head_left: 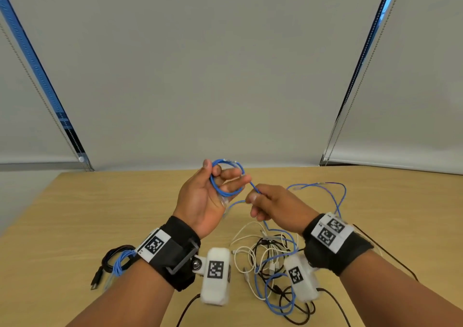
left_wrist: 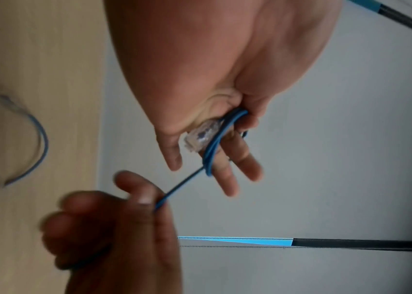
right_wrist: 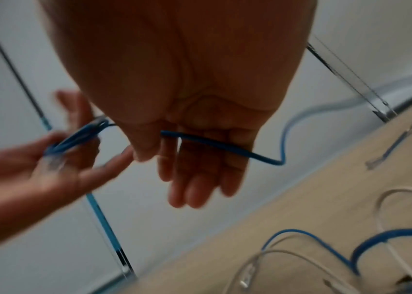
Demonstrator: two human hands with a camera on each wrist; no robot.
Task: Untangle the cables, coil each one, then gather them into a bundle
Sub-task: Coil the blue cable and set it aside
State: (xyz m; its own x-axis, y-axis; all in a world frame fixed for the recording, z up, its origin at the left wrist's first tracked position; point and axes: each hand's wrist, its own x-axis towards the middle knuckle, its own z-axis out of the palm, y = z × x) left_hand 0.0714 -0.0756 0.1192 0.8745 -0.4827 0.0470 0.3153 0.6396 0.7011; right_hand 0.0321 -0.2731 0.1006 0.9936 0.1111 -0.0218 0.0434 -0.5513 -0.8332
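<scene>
My left hand [head_left: 220, 184] is raised above the wooden table [head_left: 105, 209], holding a small coil of blue cable [head_left: 226, 177] looped round its fingers [left_wrist: 227, 169]. The clear plug [left_wrist: 201, 137] lies in that palm. Just to its right, my right hand [head_left: 260, 201] pinches the same blue cable [right_wrist: 215, 145] between thumb and fingers; the strand runs taut between both hands. The rest of the cable trails down to a tangle [head_left: 273, 259] of white, black and blue cables on the table under my right wrist.
A coiled black cable with a blue coil [head_left: 117, 261] lies on the table by my left forearm. Another thin blue cable [head_left: 333, 194] loops behind my right hand. Grey roller blinds [head_left: 213, 76] hang beyond the table's far edge.
</scene>
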